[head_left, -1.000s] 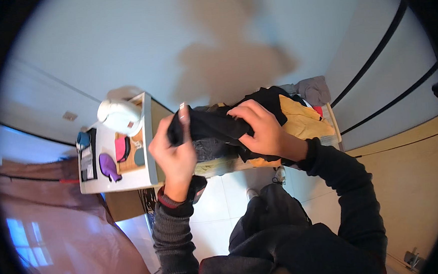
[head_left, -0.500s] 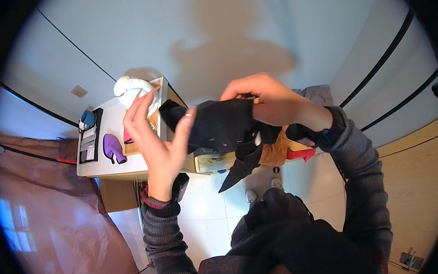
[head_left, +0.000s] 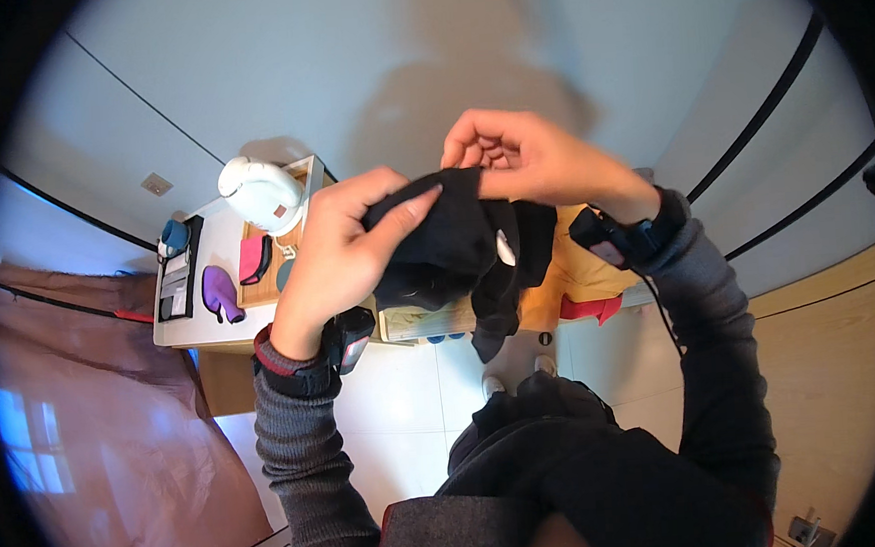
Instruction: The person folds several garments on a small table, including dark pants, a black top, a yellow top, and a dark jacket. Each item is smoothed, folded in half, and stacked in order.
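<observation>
Black cloth [head_left: 447,238] hangs pinched in left fingers [head_left: 409,219] and right fingers [head_left: 502,183].

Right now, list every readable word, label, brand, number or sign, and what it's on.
None readable.
White kettle: small mark, too small to read.
Pale items in the black tray: any print too small.
Black cloth in left hand and right hand: no legible text.

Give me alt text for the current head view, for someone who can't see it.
The person's left hand and right hand hold up black cloth near its upper edge. Yellow cloth lies to the right; a white kettle and a pink pouch are at the left.
</observation>
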{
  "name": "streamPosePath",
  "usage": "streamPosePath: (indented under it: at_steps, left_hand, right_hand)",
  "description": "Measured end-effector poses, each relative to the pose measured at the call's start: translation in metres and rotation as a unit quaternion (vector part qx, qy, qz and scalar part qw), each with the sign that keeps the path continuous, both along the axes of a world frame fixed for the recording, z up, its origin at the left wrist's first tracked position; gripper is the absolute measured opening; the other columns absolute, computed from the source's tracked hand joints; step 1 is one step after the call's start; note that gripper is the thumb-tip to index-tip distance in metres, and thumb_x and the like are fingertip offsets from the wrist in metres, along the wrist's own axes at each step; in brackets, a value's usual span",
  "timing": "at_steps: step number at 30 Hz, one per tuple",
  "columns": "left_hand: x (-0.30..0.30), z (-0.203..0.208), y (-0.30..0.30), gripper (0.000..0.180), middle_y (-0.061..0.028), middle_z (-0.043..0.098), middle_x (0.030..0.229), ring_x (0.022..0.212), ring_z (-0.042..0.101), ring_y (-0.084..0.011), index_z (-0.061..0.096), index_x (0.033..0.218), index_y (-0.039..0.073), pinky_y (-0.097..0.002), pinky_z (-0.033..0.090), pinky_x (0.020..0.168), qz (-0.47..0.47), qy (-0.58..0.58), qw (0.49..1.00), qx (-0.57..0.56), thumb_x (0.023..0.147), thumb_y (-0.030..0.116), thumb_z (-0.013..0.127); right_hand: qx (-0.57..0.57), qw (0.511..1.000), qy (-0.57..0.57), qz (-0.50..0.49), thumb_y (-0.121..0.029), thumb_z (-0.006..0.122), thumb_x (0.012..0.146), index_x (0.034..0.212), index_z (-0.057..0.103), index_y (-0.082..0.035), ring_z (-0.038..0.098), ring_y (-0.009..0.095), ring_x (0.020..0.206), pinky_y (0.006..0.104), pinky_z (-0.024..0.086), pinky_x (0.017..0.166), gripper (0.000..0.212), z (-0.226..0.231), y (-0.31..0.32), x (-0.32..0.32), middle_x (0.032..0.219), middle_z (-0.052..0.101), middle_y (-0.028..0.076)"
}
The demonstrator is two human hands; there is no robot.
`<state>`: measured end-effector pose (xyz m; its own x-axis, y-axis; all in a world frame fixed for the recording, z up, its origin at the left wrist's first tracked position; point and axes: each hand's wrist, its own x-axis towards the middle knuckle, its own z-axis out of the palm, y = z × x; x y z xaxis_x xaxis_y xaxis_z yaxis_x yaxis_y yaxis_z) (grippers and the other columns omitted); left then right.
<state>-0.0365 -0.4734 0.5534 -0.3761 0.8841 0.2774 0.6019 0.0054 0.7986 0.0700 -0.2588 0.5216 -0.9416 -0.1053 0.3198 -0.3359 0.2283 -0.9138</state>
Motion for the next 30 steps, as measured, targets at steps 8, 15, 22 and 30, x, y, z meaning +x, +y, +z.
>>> streamPosePath:
  at_steps: [8,15,22,30]
  left_hand:
    - [0.018,0.024,0.003,0.012,0.0054,0.053,0.072,0.068,0.044,-0.0032,0.068,0.095,-0.002,-0.0182,0.035,0.062,0.132,-0.034,0.979,0.15,0.091,0.01,0.066]
    - [-0.006,0.035,-0.054,0.019,-0.0051,0.068,0.101,0.092,0.058,-0.0076,0.067,0.11,-0.006,-0.019,0.044,0.085,0.345,0.056,0.9,0.263,0.094,0.003,0.059]
    - [-0.017,0.049,-0.139,0.024,-0.0039,0.067,0.102,0.092,0.058,-0.0065,0.065,0.115,-0.005,-0.0187,0.044,0.085,0.398,0.073,0.845,0.349,0.096,0.007,0.059]
    - [-0.029,-0.01,-0.189,0.022,0.0009,0.066,0.097,0.089,0.055,-0.0049,0.068,0.11,-0.001,-0.0174,0.041,0.082,0.477,0.012,0.854,0.208,0.094,0.013,0.064]
  right_hand:
    - [0.221,0.945,0.021,-0.24,-0.007,0.062,0.072,0.098,0.054,0.004,0.055,0.04,0.088,0.0403,0.047,0.074,0.03,-0.104,0.004,0.002,0.094,0.056,0.022]
    - [0.086,0.975,0.111,-0.17,-0.006,0.067,0.084,0.089,0.062,0.004,0.06,0.024,0.066,0.0307,0.049,0.066,0.012,-0.079,0.018,0.041,0.081,0.065,0.017]
    - [-0.003,0.999,0.025,0.048,-0.017,0.064,0.09,0.112,0.052,-0.002,0.052,0.007,0.077,0.0222,0.043,0.067,0.029,0.013,-0.009,0.052,0.089,0.055,-0.001]
    - [0.094,0.991,0.01,0.094,-0.014,0.063,0.093,0.102,0.053,-0.002,0.052,0.009,0.072,0.023,0.045,0.066,0.018,-0.016,-0.041,0.004,0.095,0.062,0.005]
